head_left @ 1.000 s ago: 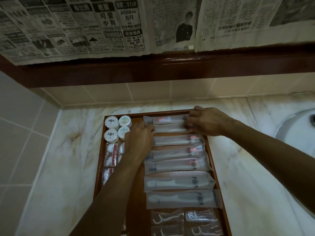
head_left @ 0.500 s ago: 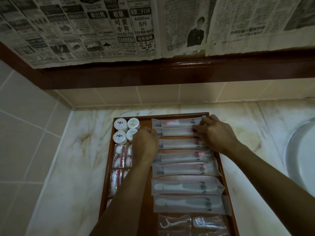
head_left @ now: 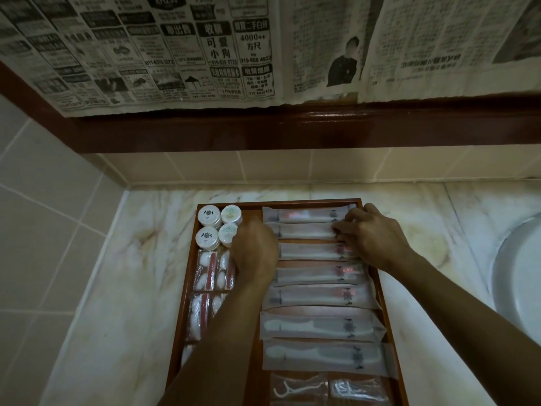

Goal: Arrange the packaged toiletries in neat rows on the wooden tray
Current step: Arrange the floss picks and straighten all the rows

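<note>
Overhead, a wooden tray [head_left: 187, 315] sits on a marble bench [head_left: 117, 288], against a tiled wall hung with newspaper [head_left: 175, 54]; a column of long packets fills its right side, seven in all, lying crosswise and slightly overlapping. Both hands work the second packet [head_left: 304, 230] from the top; the left hand [head_left: 256, 252] rests curled at its left end, though whether the fingers grip it cannot be told; the right hand [head_left: 370, 237] pinches the right end with curled fingers. Four round tubs [head_left: 208, 215] stand at the tray's top left; red-and-white sachets [head_left: 206, 271] line up below them; floss picks [head_left: 298, 388] lie at the near end.
</note>
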